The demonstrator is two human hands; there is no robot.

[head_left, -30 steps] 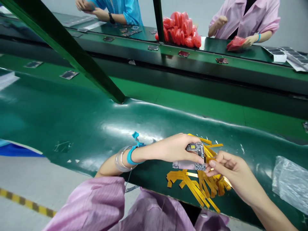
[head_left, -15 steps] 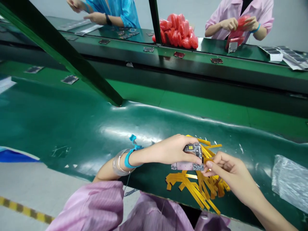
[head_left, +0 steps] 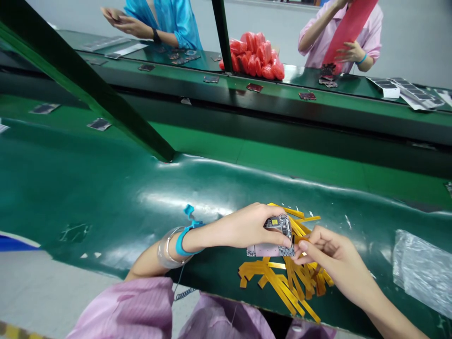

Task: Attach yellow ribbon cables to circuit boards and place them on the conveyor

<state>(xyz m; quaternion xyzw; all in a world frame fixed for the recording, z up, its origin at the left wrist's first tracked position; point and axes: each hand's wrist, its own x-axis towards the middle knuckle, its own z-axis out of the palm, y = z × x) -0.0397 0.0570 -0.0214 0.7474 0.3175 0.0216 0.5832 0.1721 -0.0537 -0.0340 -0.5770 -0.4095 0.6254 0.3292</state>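
Note:
My left hand (head_left: 247,227) grips a small circuit board (head_left: 273,235) with a pink lower part, holding it just above the green mat (head_left: 106,197). My right hand (head_left: 326,256) pinches at the board's right edge with thumb and forefinger, where a thin yellow tape strip sits. Under both hands lies a heap of yellow tape strips (head_left: 282,282) near the mat's front edge. A blue wrist strap (head_left: 183,233) with a coiled cord is on my left wrist.
A clear plastic bag (head_left: 420,268) lies at the right. A green slanted beam (head_left: 88,89) crosses the left. Across the conveyor (head_left: 282,155), two people work near a pile of red bags (head_left: 254,56); small boards (head_left: 99,124) lie scattered about.
My hands stayed on the board with little movement. The person at the far right lifted a red bag up high; the camera view shifted slightly.

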